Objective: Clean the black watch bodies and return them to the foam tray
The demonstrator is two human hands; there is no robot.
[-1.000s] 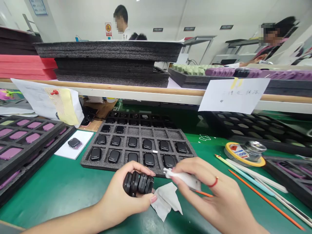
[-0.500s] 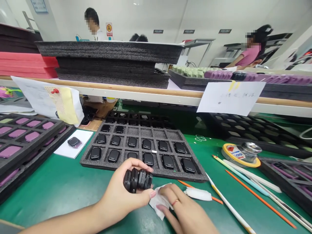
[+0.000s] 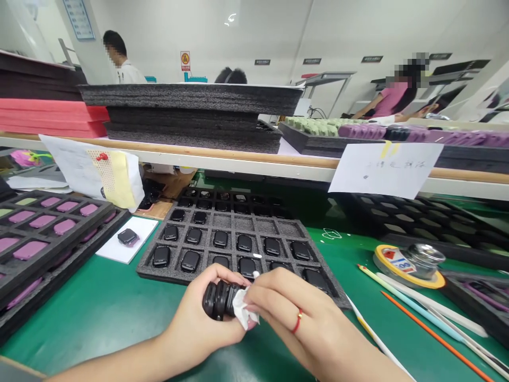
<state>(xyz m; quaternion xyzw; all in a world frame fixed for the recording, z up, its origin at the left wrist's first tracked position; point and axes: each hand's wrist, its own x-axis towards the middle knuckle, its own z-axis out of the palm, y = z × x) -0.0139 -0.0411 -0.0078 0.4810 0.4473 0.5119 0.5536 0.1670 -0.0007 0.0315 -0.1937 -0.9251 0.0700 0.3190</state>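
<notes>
Together, left hand (image 3: 212, 313) curled around black watch-like pieces (image 3: 218, 300), right hand (image 3: 302, 313) pinching white cloth (image 3: 241, 307).

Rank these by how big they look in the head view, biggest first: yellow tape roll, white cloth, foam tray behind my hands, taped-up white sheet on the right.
1. Foam tray
2. White sheet
3. Yellow tape roll
4. White cloth, partly hidden by fingers
</notes>
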